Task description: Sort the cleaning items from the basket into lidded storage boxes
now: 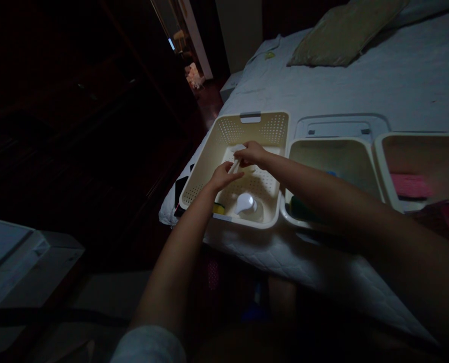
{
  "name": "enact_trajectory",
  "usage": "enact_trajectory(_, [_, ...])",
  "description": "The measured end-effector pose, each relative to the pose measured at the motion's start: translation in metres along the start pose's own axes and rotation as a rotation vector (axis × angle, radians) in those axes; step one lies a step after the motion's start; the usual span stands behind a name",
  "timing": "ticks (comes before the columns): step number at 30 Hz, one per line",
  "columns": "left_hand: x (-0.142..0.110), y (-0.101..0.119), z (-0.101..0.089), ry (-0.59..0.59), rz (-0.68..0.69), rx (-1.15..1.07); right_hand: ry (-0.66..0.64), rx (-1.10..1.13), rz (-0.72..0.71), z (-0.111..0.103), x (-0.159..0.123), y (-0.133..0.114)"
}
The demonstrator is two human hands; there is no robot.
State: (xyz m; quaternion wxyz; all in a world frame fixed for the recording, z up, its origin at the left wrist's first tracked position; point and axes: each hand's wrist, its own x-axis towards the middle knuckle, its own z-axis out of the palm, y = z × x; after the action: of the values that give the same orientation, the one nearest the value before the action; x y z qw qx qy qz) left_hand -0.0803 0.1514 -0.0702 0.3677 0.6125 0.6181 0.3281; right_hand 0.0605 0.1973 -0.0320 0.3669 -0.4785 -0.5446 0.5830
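We hold a slim white item [235, 165] over the cream perforated plastic basket [208, 154]; our right hand [250, 153] pinches its far end, our left hand [222, 176] is partly spread at its near end, and a white-topped translucent bottle [251, 207] sits at the basket's near side

Wears a short, pale whitish cloth sleeve [148, 345] with a rounded hem on the left arm [182, 252]. Bare below it to the left hand [223, 176]; bare, too, along right forearm [303, 176] and right hand [252, 153].
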Motion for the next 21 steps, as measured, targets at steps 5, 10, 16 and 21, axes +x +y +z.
enact_trajectory(5, [0.001,0.005,-0.003,0.108,0.005,-0.057,-0.039,0.001,0.008,-0.001,-0.011,-0.012])
enact_trajectory(10, [-0.001,0.009,-0.003,0.181,-0.043,-0.170,-0.085,-0.117,-0.032,-0.002,-0.009,-0.009])
enact_trajectory(16, [-0.008,0.010,-0.005,0.218,-0.089,-0.178,0.072,-0.371,-0.170,-0.002,0.001,0.003])
enact_trajectory(21, [-0.010,0.012,-0.005,0.211,-0.101,-0.171,0.060,-0.533,-0.381,-0.005,-0.002,0.010])
